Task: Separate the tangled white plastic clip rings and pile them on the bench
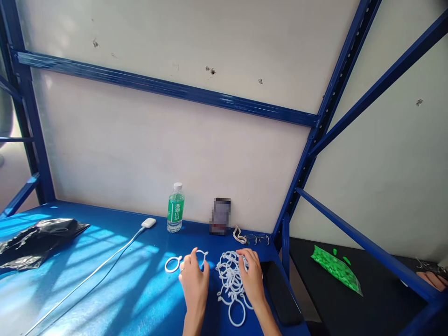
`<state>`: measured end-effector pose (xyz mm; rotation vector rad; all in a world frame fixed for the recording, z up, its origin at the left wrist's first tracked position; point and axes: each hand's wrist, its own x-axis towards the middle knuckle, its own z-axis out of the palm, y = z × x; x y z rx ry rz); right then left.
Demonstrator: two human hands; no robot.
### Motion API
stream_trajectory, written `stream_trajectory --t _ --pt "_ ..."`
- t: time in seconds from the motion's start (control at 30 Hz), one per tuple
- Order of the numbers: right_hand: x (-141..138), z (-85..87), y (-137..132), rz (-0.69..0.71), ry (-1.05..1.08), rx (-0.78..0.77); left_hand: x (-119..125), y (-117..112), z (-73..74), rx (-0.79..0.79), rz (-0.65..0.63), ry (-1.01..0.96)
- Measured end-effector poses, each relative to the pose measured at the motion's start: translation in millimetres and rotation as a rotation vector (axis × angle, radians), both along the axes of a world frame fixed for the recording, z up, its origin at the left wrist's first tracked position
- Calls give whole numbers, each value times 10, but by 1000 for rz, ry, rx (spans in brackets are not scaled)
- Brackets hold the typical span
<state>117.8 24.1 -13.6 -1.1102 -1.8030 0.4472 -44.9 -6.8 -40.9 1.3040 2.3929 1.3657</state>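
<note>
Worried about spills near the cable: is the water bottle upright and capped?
Upright and capped: the water bottle stands on its base, white cap on top.

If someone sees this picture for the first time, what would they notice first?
Two hands are on the bright blue table: the right hand rests on a pile of white rings, and the left hand lies beside a loose ring. Behind them, a green-labelled bottle stands by the wall.
</note>
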Motion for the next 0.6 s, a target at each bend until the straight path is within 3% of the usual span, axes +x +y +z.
stream_trajectory --t 0.1,0.23,0.43,0.6 --pt "-24 -79 -5 -13 -169 46 -42 -41 37 -168 151 60" --pt "-47 -188 14 -45 -333 76 -7 -46 69 -163 173 103" --pt "-52 -166 8 -40 -395 70 13 53 -54 75 -48 103" --pt "-59 -64 -34 -30 -271 24 59 110 -89 297 -258 2"
